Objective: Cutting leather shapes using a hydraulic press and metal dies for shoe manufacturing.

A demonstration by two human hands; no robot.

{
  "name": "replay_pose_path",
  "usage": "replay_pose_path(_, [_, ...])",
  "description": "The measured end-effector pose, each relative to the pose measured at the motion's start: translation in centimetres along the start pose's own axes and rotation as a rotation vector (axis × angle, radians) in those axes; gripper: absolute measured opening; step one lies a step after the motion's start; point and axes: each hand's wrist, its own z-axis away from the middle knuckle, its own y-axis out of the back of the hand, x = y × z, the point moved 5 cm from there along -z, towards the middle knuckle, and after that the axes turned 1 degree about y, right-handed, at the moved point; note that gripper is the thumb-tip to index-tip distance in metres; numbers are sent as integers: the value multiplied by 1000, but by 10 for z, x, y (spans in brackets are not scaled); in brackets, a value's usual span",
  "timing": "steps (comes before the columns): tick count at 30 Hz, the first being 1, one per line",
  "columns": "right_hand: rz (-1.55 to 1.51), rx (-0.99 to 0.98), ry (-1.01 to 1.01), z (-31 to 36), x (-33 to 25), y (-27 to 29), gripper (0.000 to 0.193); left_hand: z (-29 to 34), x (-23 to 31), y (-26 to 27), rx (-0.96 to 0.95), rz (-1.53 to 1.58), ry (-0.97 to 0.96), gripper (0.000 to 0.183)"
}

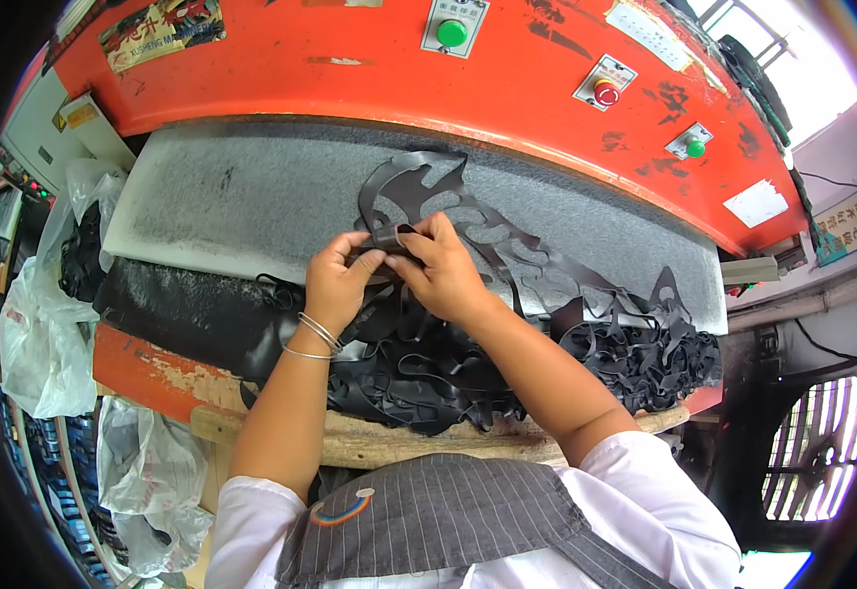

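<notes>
Between both hands I hold a small, dark, glossy piece of leather-like material (391, 237), curled into a short band. The fingers of my left hand (337, 282) pinch its left end. My right hand (445, 272) grips the other end, thumb and fingers bent round it; the thumbs nearly meet below it. Just beyond lies a black sheet remnant full of cut-out holes (411, 184), spread across the grey cutting board (251, 187) and trailing to the right. Nearer me, a tangled heap of black offcuts (428, 383) lies below my hands.
A red-orange machine beam (350, 83) spans the far side, bearing a green button (451, 33), a red knob (606, 92) and another green button (694, 146). Plastic bags (50, 339) hang at left. A wooden rail (350, 439) runs along the near edge.
</notes>
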Motion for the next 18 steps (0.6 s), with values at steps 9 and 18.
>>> replay_pose_path(9, [212, 103, -273, -69, 81, -25, 48, -9, -13, 68, 488, 200, -19, 16])
replay_pose_path(18, [241, 110, -120, -49, 100, -21, 58, -20, 7, 9, 39, -728, -460, 24])
